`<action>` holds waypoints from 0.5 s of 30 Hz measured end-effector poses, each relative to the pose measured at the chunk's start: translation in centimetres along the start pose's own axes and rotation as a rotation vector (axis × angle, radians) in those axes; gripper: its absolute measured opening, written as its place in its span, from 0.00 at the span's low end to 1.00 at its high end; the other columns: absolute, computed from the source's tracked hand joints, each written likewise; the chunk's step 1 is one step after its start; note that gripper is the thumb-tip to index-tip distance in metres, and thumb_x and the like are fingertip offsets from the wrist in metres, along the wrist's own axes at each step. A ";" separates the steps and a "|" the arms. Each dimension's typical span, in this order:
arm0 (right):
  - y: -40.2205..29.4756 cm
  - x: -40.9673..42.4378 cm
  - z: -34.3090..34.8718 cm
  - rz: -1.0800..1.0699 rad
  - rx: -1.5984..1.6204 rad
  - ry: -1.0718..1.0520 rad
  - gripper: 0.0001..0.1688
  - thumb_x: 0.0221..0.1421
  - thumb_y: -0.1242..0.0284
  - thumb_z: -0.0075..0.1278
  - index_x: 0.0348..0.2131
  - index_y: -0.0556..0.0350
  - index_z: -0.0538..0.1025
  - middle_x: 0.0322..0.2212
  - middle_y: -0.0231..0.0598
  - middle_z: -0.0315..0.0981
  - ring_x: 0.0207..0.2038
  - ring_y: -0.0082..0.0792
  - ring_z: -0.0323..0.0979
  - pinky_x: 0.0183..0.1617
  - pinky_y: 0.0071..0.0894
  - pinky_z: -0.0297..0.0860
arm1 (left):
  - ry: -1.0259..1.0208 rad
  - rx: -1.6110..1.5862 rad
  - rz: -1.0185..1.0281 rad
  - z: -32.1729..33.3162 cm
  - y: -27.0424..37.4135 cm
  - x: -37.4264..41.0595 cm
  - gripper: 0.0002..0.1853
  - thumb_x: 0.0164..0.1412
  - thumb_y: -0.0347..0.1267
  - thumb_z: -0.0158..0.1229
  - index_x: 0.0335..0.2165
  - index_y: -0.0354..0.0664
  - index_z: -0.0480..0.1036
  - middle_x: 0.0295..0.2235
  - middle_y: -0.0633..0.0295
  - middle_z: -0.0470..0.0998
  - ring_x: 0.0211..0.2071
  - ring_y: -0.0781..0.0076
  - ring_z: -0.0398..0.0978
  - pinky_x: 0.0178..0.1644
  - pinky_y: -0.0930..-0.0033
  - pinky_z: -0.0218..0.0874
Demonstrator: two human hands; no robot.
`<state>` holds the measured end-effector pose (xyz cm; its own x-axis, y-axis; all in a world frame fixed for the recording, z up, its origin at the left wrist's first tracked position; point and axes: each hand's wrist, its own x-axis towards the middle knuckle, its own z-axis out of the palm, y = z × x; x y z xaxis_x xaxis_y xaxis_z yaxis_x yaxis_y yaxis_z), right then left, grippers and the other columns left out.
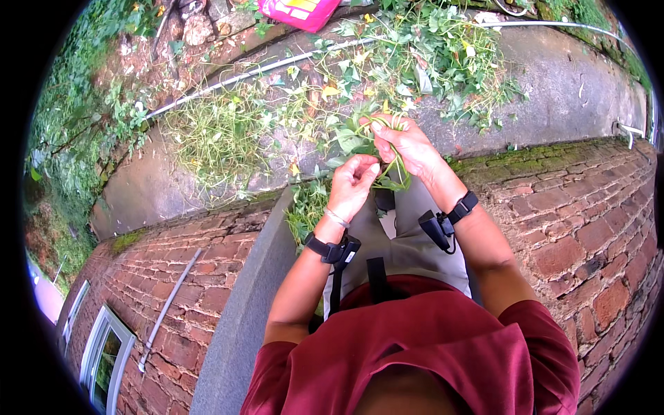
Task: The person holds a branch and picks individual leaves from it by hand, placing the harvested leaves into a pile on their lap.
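In front of my lap my right hand (410,148) grips a small bundle of green leafy vine stems (397,174). The stems loop over its fingers and hang below the palm. Close beside it on the left, my left hand (353,184) has its fingers curled and thumb near the index finger, at the bundle's edge. Whether a stem is pinched there is hidden. Broad green leaves (348,140) show just beyond both hands. Past them, a heap of leafy vines (446,67) lies on the concrete ground, and a paler pile of thin stems (220,137) lies to the left.
A grey slab (244,306) rises at my left, with more greenery (308,210) beside my leg. Brick walls (586,228) stand on both sides. A thin pale pipe (270,67) crosses the far ground near a pink bag (298,13). A window (106,358) is at lower left.
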<state>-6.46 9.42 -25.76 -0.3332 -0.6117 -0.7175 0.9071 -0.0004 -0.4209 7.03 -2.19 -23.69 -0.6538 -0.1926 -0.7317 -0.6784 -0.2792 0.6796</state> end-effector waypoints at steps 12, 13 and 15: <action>2.1 -3.2 -0.2 0.144 -0.353 -0.101 0.12 0.55 0.75 0.47 0.37 0.64 0.78 0.14 0.25 0.62 0.16 0.15 0.56 0.18 0.17 0.52 | -0.024 -0.849 -0.215 -4.7 2.0 2.3 0.14 0.65 0.39 0.55 0.38 0.38 0.75 0.34 0.57 0.79 0.38 0.64 0.76 0.45 0.57 0.69; 2.1 -2.9 -0.3 0.115 -0.331 -0.057 0.12 0.55 0.75 0.47 0.36 0.64 0.78 0.14 0.25 0.62 0.16 0.15 0.56 0.19 0.17 0.52 | -0.075 -0.866 -0.199 -5.0 1.0 2.4 0.14 0.66 0.41 0.54 0.35 0.40 0.73 0.34 0.58 0.78 0.39 0.63 0.75 0.48 0.54 0.66; 3.1 -2.4 -0.6 -0.035 -0.624 0.138 0.10 0.54 0.75 0.49 0.33 0.65 0.78 0.15 0.33 0.66 0.17 0.22 0.62 0.20 0.26 0.59 | -0.181 -0.895 -0.166 -5.5 -1.0 2.6 0.15 0.67 0.43 0.50 0.31 0.44 0.70 0.33 0.60 0.76 0.42 0.61 0.73 0.54 0.50 0.61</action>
<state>-2.98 11.38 -25.68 -0.4277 -0.5122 -0.7448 0.5883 0.4678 -0.6596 7.84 -7.59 -26.55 -0.6652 0.0435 -0.7454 -0.3054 -0.9268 0.2184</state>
